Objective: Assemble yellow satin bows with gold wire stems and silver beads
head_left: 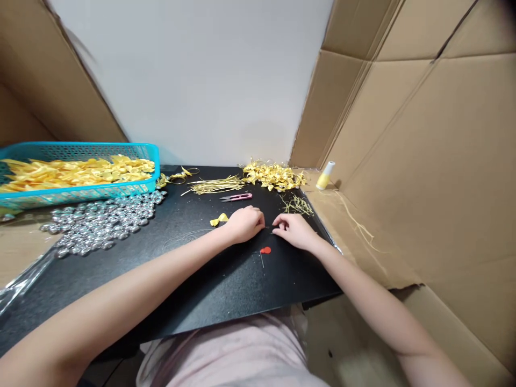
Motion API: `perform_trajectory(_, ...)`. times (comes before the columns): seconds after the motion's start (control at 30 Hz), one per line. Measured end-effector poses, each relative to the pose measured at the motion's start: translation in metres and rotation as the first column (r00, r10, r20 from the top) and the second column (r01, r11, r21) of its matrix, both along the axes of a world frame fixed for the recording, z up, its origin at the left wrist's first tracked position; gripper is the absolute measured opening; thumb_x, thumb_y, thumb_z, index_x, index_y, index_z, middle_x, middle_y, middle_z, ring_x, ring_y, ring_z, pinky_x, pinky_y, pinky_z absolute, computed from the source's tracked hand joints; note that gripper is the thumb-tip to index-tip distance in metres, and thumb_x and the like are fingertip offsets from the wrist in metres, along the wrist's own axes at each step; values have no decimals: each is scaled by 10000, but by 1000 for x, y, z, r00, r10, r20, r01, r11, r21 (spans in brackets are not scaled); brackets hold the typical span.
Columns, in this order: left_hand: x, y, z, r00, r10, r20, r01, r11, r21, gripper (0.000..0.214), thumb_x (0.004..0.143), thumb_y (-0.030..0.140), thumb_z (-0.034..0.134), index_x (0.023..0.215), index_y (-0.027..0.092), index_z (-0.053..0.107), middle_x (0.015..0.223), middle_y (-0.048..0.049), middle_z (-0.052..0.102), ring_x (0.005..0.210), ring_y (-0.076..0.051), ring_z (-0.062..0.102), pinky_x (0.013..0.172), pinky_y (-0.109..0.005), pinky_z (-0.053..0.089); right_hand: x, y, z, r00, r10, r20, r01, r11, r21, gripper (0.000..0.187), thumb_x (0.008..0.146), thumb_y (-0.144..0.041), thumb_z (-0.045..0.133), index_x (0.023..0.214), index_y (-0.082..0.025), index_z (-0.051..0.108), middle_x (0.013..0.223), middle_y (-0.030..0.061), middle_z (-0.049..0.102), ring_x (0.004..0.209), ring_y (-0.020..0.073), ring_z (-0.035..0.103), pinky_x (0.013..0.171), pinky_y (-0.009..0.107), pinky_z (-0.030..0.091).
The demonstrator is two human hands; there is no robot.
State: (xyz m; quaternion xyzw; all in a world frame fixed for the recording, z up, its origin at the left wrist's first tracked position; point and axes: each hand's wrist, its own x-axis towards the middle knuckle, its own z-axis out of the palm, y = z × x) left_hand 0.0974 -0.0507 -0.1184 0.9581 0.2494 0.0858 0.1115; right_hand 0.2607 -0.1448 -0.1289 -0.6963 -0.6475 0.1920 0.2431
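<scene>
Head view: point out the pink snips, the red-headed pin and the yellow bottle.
pink snips (237, 197): head view, on the pink handle.
red-headed pin (265, 250): head view, on the red head.
yellow bottle (323, 181): head view, on the yellow body.

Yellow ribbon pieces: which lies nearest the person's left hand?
The lone ribbon piece beside the left hand on the black board; the rest sit heaped in the blue basket or in the back pile.
</scene>
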Motion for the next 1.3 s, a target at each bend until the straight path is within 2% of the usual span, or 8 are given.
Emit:
perform_trajectory(0.13, -4, -3, -8, 999, 17, 27, -17, 1000, 4, 162, 847, 190, 524, 803, 163, 677, 846, -77, 671, 844, -222, 605, 750, -302, 466, 3, 17, -3, 992, 115, 51, -117, 991, 59, 81, 746, -180, 719, 822, -160, 698, 718, -7, 619, 604, 97, 503, 618, 225, 390)
perform_trajectory(0.37, -5, -4, -16, 994, 30, 105, -25, 999, -46, 168, 852, 155, 490, 782, 158, 642, 835, -80, 650, 840, -227, 583, 773, -330, 465, -11, 22, -1, 975, 119, 189, -125, 992, 20, 82, 830, -158, 629, 755, -152, 660, 792, 31, 624, 707, 132, 544, 675, 249, 401)
perform_trajectory(0.57, -9, -1, -18, 977, 55, 204, -24, 988, -151, 133, 853, 183, 505, 791, 157, 619, 836, -79, 645, 833, -224, 580, 784, -342, 461, -3, 20, 17, 981, 127, 150, -135, 990, 48, 137, 901, -160, 513, 859, -144, 642, 895, 70, 634, 816, 160, 580, 759, 284, 434)
perform_trajectory(0.67, -12, 3, -12, 960, 82, 266, -23, 975, -219, 143, 856, 217, 498, 794, 155, 612, 804, -66, 646, 763, -201, 581, 721, -317, 460, 1, 16, 28, 982, 150, 117, -162, 982, 97, 113, 851, -211, 607, 926, -137, 650, 921, 74, 637, 794, 160, 579, 739, 292, 449)
perform_trajectory(1.0, -37, 2, 38, 901, 164, 402, 34, 897, -441, 213, 843, 346, 494, 763, 163, 569, 702, 1, 564, 627, -138, 486, 566, -252, 356, -23, 25, 72, 947, 285, 151, -321, 882, 346, 112, 860, -176, 593, 773, -161, 662, 773, 34, 633, 722, 138, 552, 695, 264, 420)
perform_trajectory(1.1, -47, 5, 59, 853, 253, 457, 67, 815, -575, 165, 803, 322, 542, 817, 163, 583, 732, 2, 576, 685, -150, 518, 613, -261, 388, -33, 35, 96, 936, 304, 178, -350, 866, 358, 119, 848, -158, 590, 746, -153, 651, 744, 28, 630, 694, 131, 543, 674, 259, 404)
perform_trajectory(1.2, -58, 12, 92, 780, 323, 535, 241, 635, -734, 151, 795, 233, 546, 904, 152, 613, 778, -15, 613, 781, -162, 555, 711, -278, 425, -47, 50, 133, 920, 324, 219, -387, 836, 388, 117, 838, -147, 593, 742, -147, 658, 740, 26, 639, 687, 122, 537, 672, 257, 396)
perform_trajectory(1.3, -67, 20, 130, 743, 339, 578, 306, 596, -743, 150, 880, 234, 481, 799, 152, 578, 557, 45, 422, 528, -92, 391, 565, -246, 362, -63, 70, 181, 901, 355, 249, -428, 822, 377, 133, 833, -113, 582, 724, -118, 658, 706, 23, 640, 633, 94, 504, 637, 238, 388)
